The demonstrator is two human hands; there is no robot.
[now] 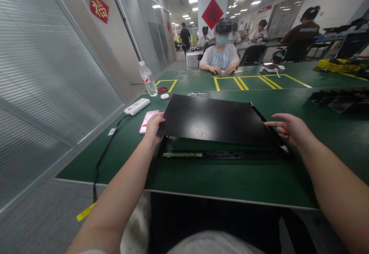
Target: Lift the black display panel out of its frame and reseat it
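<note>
A thin black panel [207, 119] with a slight sheen is raised and tilted over a black rectangular frame [239, 154]. My left hand [155, 126] grips the panel's left edge, thumb on top. On the right, my right hand [288, 129] has its index finger stretched toward the frame's right side, at or very near the edge; the other fingers are loosely bent and hold nothing. A strip of green circuit board [183, 154] shows along the frame's near side. The panel hides most of the frame's far part.
Left of the panel are a phone [147, 121], a white power bank [137, 106] with a black strap, a water bottle [148, 79], red-handled scissors [162, 89] and a white earbud case [165, 96]. Dark parts [340, 100] lie at right. A person [220, 55] sits across the green table [230, 184].
</note>
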